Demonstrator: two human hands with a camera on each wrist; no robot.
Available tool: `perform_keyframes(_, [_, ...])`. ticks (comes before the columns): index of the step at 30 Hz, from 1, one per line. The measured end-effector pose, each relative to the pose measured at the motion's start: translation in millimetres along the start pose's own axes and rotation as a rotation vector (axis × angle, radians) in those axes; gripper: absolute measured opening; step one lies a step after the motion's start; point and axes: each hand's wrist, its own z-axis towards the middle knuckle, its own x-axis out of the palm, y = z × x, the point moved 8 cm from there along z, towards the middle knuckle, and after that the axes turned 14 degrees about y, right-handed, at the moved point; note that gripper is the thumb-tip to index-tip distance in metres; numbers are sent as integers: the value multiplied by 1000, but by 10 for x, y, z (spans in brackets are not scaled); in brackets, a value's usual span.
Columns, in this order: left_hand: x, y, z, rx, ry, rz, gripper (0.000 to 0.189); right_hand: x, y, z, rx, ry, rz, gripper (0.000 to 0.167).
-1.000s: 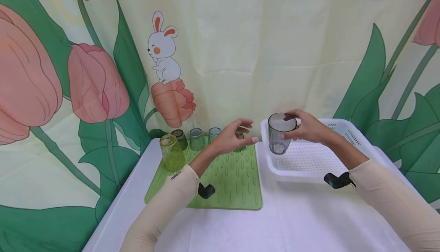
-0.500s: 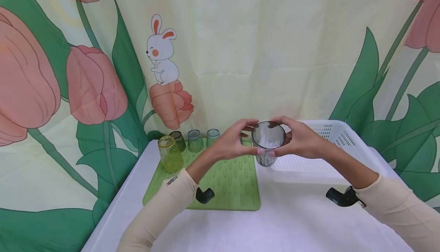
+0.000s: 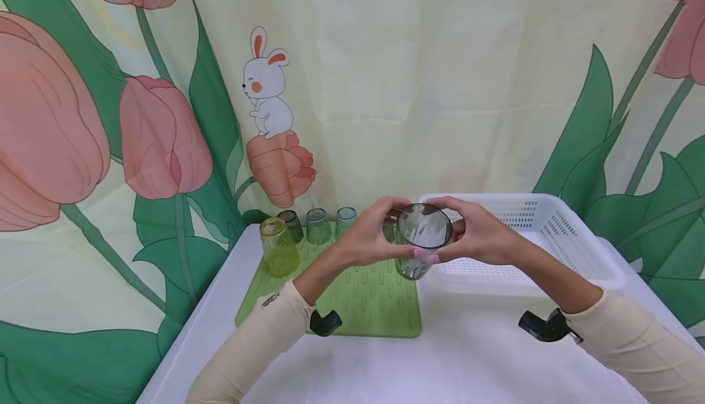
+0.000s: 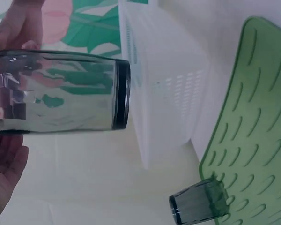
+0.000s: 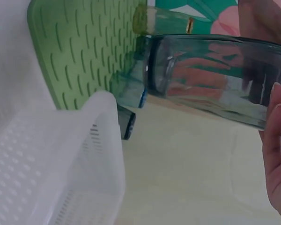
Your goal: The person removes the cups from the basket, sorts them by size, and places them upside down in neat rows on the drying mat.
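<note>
Both hands hold a tall grey-tinted drinking glass [image 3: 424, 226] between them, its rim up and its thick base down. My left hand [image 3: 369, 232] grips it on the left near the rim, and my right hand [image 3: 484, 232] grips the opposite side. Thumbs nearly meet on the near side. Seen from the left wrist, the base [image 4: 122, 93] hangs above table level. Left of the glass lies a green drying mat [image 3: 374, 306]. Along its far side, upside down, stand a yellow glass [image 3: 279, 251], a dark glass [image 3: 293, 226] and bluish glasses [image 3: 317, 228].
A white perforated plastic basket [image 3: 600, 263] stands right of the mat, behind the right hand. Another small dark glass [image 4: 199, 201] stands on the mat's far right corner, mostly hidden in the head view. A printed curtain [image 3: 468, 86] hangs behind the white-covered table [image 3: 440, 355].
The right hand has brought the glass leftward from over the basket. My left hand, open a second ago, now grips it too. Since then both hands have lowered slightly with the glass.
</note>
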Motion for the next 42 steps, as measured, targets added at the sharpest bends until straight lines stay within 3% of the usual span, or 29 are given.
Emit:
perform_keyframes(7, [-130,-121,-107,10,-29,-22,70,81,30,33,-89,-23,73,100])
perform_keyframes(12, [-277,-236,-202,6,-87,-35,69,159,44,59,-136,-25,65,97])
perform_keyframes(17, [-410,-396,-259,51,-143,-21,68,361,-118,134,-150,27,110,94])
perform_keyframes(23, [-460,-522,-267,100,-160,3,68,668,-381,263,-133,71,185,86])
perform_keyframes(30, [-425,-472,-303,93,-172,-12,70,893,-553,379,-142,63,302,67])
perform_keyframes(37, [-397,-365,-338,74,-185,-42,69,908,-641,366,-112,-11,352,68])
perform_keyframes(42, [-403,-238,-417,59,-191,-127,67,880,-675,295,-116,-40,375,66])
